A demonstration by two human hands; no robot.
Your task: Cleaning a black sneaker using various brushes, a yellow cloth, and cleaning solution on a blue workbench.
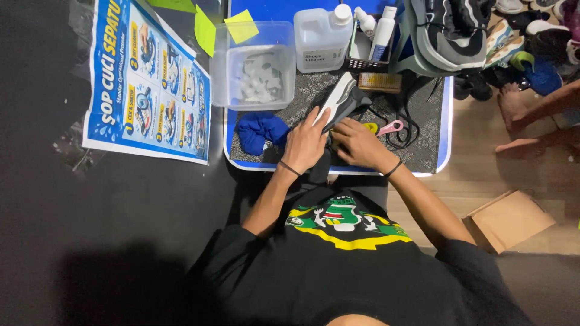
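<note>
Both hands work on 1 dark shoe point(342, 101) with a pale sole, which lies tilted on the patterned mat point(423, 139) near the front edge of the blue table point(447, 121). The left hand point(305, 145) grasps the shoe from the side, fingers stretched up along its sole. The right hand point(359, 143) presses on the shoe's lower end with fingers curled; what they pinch is hidden. Each wrist wears 1 thin black band. Just left of the left hand lies a crumpled blue cloth point(261, 131), touching or nearly touching it. Behind the cloth stands a clear tub point(254, 66) with pale foam inside, a yellow note point(241, 27) on its rim. Right of the tub stands a white jug point(321, 37) with a white cap, then 2 slim bottles point(377, 27) in a small basket. A wooden brush point(380, 82) lies just behind the shoe, and a pink-handled tool point(389, 127) and black laces point(411, 121) lie right of the right hand. A second grey sneaker point(450, 33) crowds the table's far right corner. A blue poster point(148, 84) lies on the dark floor to the left. To the right, another person's bare feet point(516, 111) rest on wooden flooring beside piled shoes, and a cardboard box point(507, 220) sits near the right elbow.
</note>
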